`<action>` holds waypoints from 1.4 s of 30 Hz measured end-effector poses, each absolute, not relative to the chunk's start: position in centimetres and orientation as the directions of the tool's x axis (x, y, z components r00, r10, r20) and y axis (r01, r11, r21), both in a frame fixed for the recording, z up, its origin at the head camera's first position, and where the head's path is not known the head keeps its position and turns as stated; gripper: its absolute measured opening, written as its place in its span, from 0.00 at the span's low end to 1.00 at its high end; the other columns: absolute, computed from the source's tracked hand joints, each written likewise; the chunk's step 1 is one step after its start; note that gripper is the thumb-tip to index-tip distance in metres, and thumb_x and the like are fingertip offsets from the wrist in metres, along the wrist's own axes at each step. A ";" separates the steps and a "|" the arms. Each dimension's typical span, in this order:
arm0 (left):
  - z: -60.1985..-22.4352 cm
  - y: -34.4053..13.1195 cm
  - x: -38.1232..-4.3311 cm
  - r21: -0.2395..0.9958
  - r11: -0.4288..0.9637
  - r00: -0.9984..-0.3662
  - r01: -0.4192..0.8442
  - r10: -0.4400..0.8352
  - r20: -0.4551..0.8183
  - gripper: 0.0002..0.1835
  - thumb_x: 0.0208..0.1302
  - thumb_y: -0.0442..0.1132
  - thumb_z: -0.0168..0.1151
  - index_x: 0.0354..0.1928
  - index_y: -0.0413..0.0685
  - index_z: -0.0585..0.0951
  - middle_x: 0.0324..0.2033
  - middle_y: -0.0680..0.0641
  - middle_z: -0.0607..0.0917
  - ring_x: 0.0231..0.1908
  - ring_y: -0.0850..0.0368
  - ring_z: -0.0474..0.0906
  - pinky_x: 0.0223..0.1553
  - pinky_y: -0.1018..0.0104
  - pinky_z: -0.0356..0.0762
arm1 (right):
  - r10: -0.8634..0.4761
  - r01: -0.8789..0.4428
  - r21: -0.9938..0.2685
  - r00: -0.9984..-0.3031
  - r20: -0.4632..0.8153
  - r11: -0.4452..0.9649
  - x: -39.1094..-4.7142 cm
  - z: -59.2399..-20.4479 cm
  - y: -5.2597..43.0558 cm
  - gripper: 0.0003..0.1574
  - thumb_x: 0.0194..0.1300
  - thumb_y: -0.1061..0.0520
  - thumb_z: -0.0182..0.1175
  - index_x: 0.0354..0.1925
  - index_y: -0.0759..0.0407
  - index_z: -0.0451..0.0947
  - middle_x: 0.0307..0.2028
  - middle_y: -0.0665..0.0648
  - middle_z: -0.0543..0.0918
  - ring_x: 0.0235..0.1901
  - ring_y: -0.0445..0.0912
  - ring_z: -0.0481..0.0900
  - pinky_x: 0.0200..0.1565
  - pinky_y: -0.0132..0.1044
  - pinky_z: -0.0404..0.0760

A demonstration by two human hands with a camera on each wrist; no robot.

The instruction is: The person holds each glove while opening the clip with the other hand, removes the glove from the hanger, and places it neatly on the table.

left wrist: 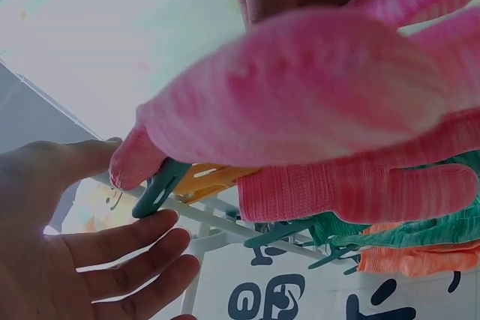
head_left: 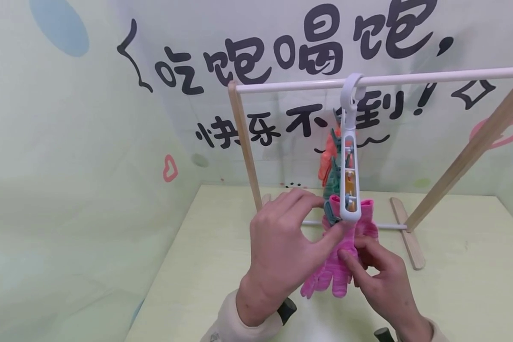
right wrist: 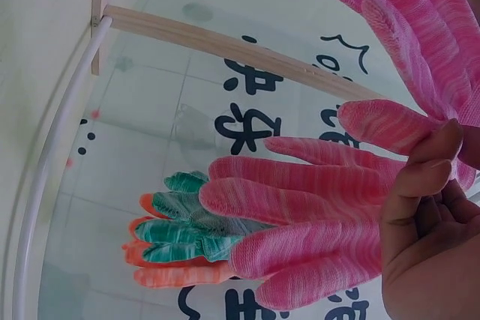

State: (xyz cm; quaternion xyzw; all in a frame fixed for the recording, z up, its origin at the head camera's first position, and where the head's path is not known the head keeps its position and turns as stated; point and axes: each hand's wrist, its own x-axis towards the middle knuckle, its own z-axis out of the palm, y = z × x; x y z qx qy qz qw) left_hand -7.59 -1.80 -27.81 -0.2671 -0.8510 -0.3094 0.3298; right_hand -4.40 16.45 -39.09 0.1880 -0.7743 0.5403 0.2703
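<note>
My left hand (head_left: 282, 242) pinches a dark teal clip (left wrist: 161, 189) between thumb and index finger at the near end of a white clip hanger (head_left: 350, 216). The other left fingers are spread. Beside that clip is the cuff of a pink striped knit glove (right wrist: 435, 43). With thumb and fingers, my right hand (head_left: 386, 280) grips this near glove below the hanger. Behind it hangs a second pink glove (right wrist: 300, 192), next to a yellow-orange clip (left wrist: 217, 177). Whether the teal clip bites the near cuff is hard to see.
The hanger hooks over a white rail (head_left: 432, 77) on wooden posts (head_left: 245, 147). Farther along it hang a green glove (right wrist: 180, 234) and an orange glove (right wrist: 180, 276). A wooden foot (head_left: 408, 235) stands on the pale table (head_left: 461, 280), before a printed backdrop (head_left: 188, 28).
</note>
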 end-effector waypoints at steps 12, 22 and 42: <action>-27.6 -0.9 -7.3 0.369 0.706 -0.679 0.605 0.215 0.702 0.13 0.60 0.53 0.75 0.40 0.55 0.89 0.35 0.59 0.90 0.36 0.66 0.85 0.37 0.70 0.76 | 0.009 -0.590 -0.733 -0.777 0.629 0.338 -4.4 -39.2 16.4 0.21 0.55 0.81 0.67 0.42 0.61 0.83 0.22 0.47 0.79 0.17 0.33 0.72 0.21 0.25 0.75; -28.2 -0.8 -7.9 0.371 0.661 -0.629 0.652 0.199 0.751 0.07 0.58 0.46 0.73 0.35 0.53 0.87 0.28 0.58 0.86 0.31 0.66 0.82 0.35 0.70 0.70 | 0.000 -0.593 -0.718 -0.771 0.636 0.364 -4.5 -39.2 16.8 0.23 0.53 0.80 0.70 0.41 0.58 0.84 0.24 0.45 0.79 0.21 0.34 0.73 0.24 0.25 0.75; -28.0 -0.9 -8.1 0.392 0.610 -0.603 0.688 0.181 0.777 0.03 0.57 0.41 0.72 0.33 0.53 0.87 0.29 0.57 0.87 0.35 0.66 0.83 0.46 0.65 0.74 | -0.064 -0.739 -0.648 -0.667 0.742 0.185 -5.1 -39.6 20.2 0.19 0.47 0.80 0.66 0.32 0.60 0.83 0.23 0.46 0.79 0.20 0.33 0.69 0.16 0.26 0.64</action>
